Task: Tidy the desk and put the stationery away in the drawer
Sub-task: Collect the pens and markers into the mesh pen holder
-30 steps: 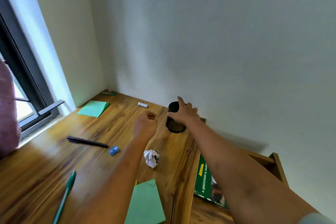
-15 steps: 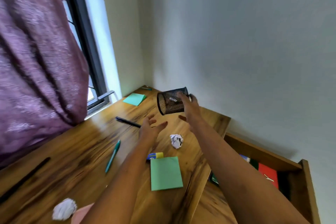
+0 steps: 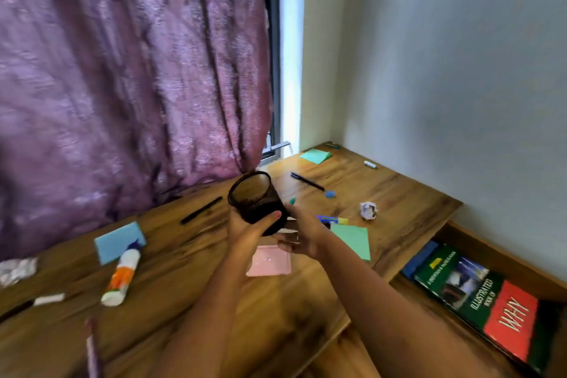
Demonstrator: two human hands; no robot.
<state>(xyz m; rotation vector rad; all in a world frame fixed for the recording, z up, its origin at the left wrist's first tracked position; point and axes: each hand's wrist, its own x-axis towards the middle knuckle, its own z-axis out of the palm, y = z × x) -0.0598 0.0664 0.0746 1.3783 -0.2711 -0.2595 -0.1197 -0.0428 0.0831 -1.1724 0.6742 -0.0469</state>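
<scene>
Bare forearms extended forward, left hand (image 3: 250, 235) curled in a grip, right hand (image 3: 303, 239) close beside, fingers bent

mesh cup (image 3: 254, 198): black, tilted, mouth toward 11 o'clock, held above the surface (image 3: 399, 193) in the left grip (image 3: 248, 233)
drawer (image 3: 506, 261): wooden, open at 4 o'clock, books (image 3: 478, 294) flat inside
</scene>
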